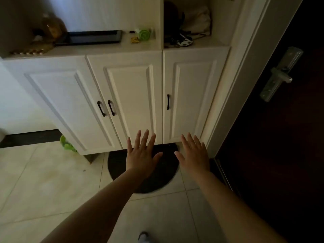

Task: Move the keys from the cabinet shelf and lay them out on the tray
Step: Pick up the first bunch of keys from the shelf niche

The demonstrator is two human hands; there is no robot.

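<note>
A dark bunch of keys (pixel 177 42) with a black-and-white fob lies on the right-hand cabinet shelf (pixel 201 44). A black rectangular tray (pixel 91 38) sits on the left section of the shelf, with nothing visible in it. My left hand (pixel 142 155) and my right hand (pixel 194 155) are stretched out low in front of the cabinet doors, fingers spread and straight, holding nothing. Both hands are well below the shelf and far from the keys and the tray.
A green roll (pixel 144 34) and a small yellow item (pixel 135 40) lie between the tray and the shelf divider. A bottle (pixel 52 27) and a basket stand left of the tray. A cloth bag (pixel 198 18) sits behind the keys. A dark door (pixel 280 120) with a lever handle is on the right.
</note>
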